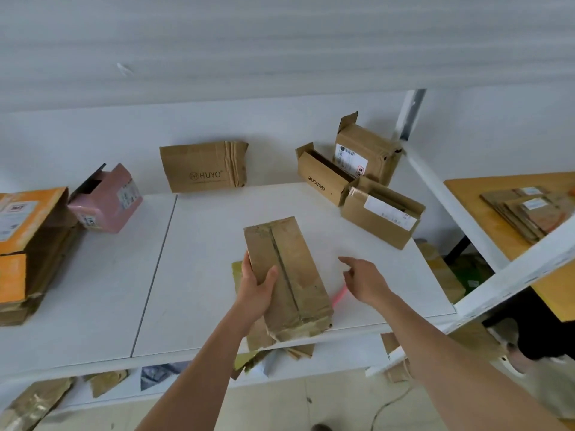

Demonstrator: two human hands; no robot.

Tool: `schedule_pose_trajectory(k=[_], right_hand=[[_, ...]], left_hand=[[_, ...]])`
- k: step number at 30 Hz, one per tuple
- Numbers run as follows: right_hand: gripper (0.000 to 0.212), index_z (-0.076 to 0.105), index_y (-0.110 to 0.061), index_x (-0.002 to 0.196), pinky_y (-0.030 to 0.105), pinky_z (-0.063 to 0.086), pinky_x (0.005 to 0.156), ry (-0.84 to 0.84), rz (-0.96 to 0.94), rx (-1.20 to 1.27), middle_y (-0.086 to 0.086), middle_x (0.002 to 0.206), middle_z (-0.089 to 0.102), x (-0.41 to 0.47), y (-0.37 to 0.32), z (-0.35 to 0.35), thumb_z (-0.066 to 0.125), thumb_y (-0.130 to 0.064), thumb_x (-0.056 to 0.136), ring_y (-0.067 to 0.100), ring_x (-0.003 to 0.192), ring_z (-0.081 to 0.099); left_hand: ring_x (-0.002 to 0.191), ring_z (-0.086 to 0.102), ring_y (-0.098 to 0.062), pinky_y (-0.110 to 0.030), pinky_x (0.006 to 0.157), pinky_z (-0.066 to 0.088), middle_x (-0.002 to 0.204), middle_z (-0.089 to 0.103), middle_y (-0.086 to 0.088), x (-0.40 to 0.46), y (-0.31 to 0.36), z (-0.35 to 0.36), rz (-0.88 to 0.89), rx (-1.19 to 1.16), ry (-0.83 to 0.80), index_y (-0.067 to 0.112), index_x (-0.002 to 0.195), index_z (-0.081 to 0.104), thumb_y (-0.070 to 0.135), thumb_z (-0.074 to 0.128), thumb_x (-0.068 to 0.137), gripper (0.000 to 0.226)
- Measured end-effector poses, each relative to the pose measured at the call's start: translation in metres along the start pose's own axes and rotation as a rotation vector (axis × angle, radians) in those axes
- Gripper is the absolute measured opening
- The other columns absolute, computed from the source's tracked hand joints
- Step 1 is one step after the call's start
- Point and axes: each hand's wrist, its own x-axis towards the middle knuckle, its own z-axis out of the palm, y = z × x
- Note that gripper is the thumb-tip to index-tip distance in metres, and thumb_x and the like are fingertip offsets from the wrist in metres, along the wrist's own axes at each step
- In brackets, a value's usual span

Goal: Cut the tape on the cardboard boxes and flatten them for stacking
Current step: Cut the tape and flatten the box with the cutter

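Left hand point(256, 283) grips the taped brown box point(287, 275) by its left edge, steadying it near the white table's point(202, 244) front, while right hand point(362, 279) hovers open-fingered beside it, likely reaching for a pink cutter point(339, 294).

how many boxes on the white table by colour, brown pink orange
brown boxes: 5 (one in the left hand, the HUYO one, three at the back right)
pink box: 1
orange box: 1
total: 7
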Motion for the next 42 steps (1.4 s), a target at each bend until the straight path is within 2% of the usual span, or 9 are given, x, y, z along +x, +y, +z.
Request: schedule_pose_trajectory(k=[3,6,10,14,18,22,25,34,42], right_hand=[[0.066,0.033,-0.032,0.151,0.035,0.047,0.099,-0.138,0.046,-0.378,0.012,0.146,0.042,0.012,0.029,0.014,0.050,-0.004,0.094,0.025,0.136,0.040],[0.041,0.059,-0.024,0.124,0.035,0.051,0.087,-0.061,-0.066,-0.685,0.006,0.126,0.053,0.024,0.044,0.026,0.054,-0.004,0.089,0.027,0.128,0.048],[0.024,0.061,-0.020,0.104,0.030,0.042,0.066,0.033,-0.188,-0.776,-0.001,0.101,0.059,0.030,0.055,0.025,0.047,-0.007,0.090,0.020,0.101,0.058],[0.011,0.050,-0.020,0.095,0.027,0.047,0.058,0.264,-0.189,-0.582,-0.001,0.087,0.052,0.032,0.052,-0.004,0.059,-0.015,0.093,0.017,0.078,0.057],[0.014,0.055,-0.003,0.099,0.032,0.053,0.058,0.485,-0.301,0.140,0.009,0.084,0.060,0.030,0.002,-0.038,0.062,-0.014,0.093,0.021,0.071,0.059],[0.014,0.055,0.001,0.106,0.023,0.054,0.061,0.327,-0.445,0.691,0.004,0.089,0.062,0.024,-0.072,-0.037,0.060,-0.004,0.094,0.017,0.074,0.063],[0.009,0.058,0.001,0.103,0.036,0.058,0.075,0.168,-0.448,0.917,0.014,0.094,0.065,0.020,-0.103,-0.018,0.059,-0.001,0.094,0.022,0.082,0.066],[0.006,0.056,-0.004,0.094,0.032,0.058,0.070,0.216,-0.410,0.797,0.007,0.091,0.068,0.027,-0.098,0.006,0.060,-0.008,0.096,0.015,0.080,0.068],[0.011,0.057,-0.003,0.099,0.027,0.056,0.073,0.258,-0.452,0.614,0.004,0.100,0.069,0.033,-0.106,0.017,0.059,-0.013,0.098,0.013,0.088,0.067]], left_hand=[[0.099,0.056,0.002,-0.030,0.081,0.054,0.110,0.049,0.024,0.003,0.001,0.007,-0.018,-0.003,0.034,0.035,0.152,0.015,0.032,0.054,0.099,0.066],[0.099,0.056,-0.001,-0.041,0.090,0.055,0.111,0.049,0.024,0.002,0.004,0.014,-0.042,-0.010,0.051,0.037,0.152,0.013,0.034,0.053,0.099,0.066],[0.106,0.058,-0.012,-0.050,0.093,0.053,0.116,0.052,0.017,-0.002,0.006,0.020,-0.077,-0.044,0.089,0.039,0.152,0.012,0.034,0.051,0.100,0.065],[0.116,0.058,-0.019,-0.047,0.088,0.056,0.133,0.053,0.006,-0.004,0.006,0.018,-0.113,-0.050,0.098,0.040,0.150,0.015,0.037,0.051,0.100,0.063],[0.115,0.058,-0.020,-0.049,0.085,0.057,0.131,0.052,0.008,-0.006,0.010,0.024,-0.152,-0.026,0.096,0.045,0.150,0.010,0.040,0.050,0.099,0.064],[0.104,0.061,-0.015,-0.039,0.061,0.058,0.126,0.052,0.011,-0.009,0.015,0.035,-0.168,-0.018,0.106,0.048,0.149,0.007,0.042,0.048,0.100,0.065],[0.111,0.059,-0.022,-0.047,0.069,0.059,0.135,0.049,0.005,-0.011,0.016,0.037,-0.174,-0.001,0.116,0.048,0.149,0.006,0.043,0.049,0.099,0.066],[0.105,0.064,-0.035,-0.048,0.077,0.061,0.115,0.051,-0.001,0.002,0.033,0.013,-0.246,0.082,-0.014,0.027,0.147,0.025,0.041,0.047,0.101,0.052],[0.100,0.068,-0.033,-0.047,0.074,0.061,0.101,0.054,0.003,0.005,0.024,0.010,-0.263,0.067,-0.008,0.028,0.141,0.032,0.040,0.045,0.102,0.043]])
